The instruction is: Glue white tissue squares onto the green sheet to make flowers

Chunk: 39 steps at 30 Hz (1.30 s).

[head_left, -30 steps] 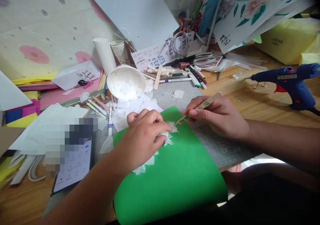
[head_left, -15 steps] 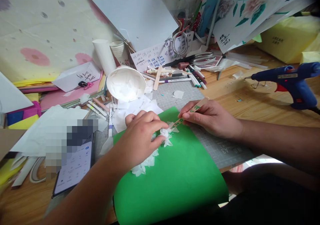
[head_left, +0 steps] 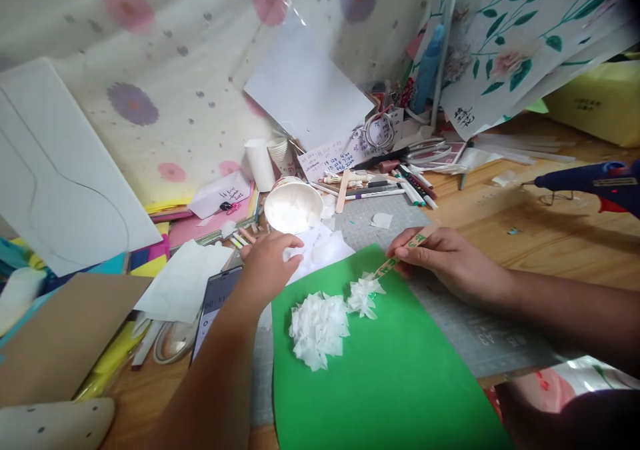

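Observation:
My right hand pinches a wooden craft stick with green print. The stick's lower tip touches the small cluster of white paper pieces on a green sheet. A larger, fuller cluster of crumpled white paper lies on the sheet to the left. Over the sheet's far left edge, my left hand has its thumb and index finger apart, with nothing visible between them. It is close to loose white paper pieces, in front of a white paper bowl with more white pieces inside.
A blue glue gun rests at the right, nozzle pointing left. A phone lies partly behind my left forearm. Under the green sheet is a grey cutting mat. Markers, paper cups and another stick stand or lie behind.
My left hand has left the small white cluster and moved back and left toward the loose paper pieces. The right hand keeps the stick at the cluster. The camera view has tilted up and left.

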Each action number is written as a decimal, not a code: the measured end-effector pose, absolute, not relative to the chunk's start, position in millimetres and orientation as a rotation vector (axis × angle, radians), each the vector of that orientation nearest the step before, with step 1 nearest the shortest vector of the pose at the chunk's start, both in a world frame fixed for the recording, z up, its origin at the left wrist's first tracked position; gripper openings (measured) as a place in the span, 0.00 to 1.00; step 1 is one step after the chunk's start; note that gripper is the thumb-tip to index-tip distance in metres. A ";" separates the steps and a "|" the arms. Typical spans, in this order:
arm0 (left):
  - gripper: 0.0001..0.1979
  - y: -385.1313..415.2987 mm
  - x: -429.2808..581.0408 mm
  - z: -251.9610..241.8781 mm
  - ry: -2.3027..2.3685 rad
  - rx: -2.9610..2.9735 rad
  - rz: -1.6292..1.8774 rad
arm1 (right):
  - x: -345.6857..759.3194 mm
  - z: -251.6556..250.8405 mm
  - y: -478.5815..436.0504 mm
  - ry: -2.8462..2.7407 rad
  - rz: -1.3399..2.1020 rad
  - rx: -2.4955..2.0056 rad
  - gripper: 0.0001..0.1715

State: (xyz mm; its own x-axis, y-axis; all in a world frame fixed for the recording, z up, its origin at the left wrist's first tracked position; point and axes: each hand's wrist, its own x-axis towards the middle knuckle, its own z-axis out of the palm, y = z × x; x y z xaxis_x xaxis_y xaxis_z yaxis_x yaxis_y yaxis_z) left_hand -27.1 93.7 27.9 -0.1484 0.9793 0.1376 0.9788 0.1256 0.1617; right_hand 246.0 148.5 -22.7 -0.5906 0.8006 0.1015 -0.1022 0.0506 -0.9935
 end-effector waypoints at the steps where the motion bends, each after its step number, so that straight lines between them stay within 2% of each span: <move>1: 0.07 93.0 -22.7 26.4 2.320 2.079 0.306 | 246.1 -24.5 149.1 -1.584 1.652 -0.713 0.15; 9: 0.07 95.2 -7.7 14.8 2.229 2.250 0.205 | 245.4 -31.1 152.4 -1.459 1.713 -0.692 0.13; 19: 0.08 96.8 -15.1 19.0 2.256 2.180 0.237 | 246.5 -29.4 150.7 -1.399 1.741 -0.686 0.13; 26: 0.05 93.8 -15.0 23.1 2.187 2.094 0.325 | 246.3 -27.7 151.0 -1.410 1.738 -0.695 0.12; 34: 0.07 88.9 -16.5 32.1 2.062 2.048 0.530 | 247.0 -25.9 150.6 -1.437 1.715 -0.702 0.13; 37: 0.06 76.0 -4.5 42.7 1.897 2.019 0.742 | 244.5 -23.3 150.1 -1.441 1.712 -0.708 0.14; 39: 0.06 65.8 8.8 48.0 1.669 1.905 0.760 | 242.9 -21.1 150.4 -1.440 1.703 -0.716 0.14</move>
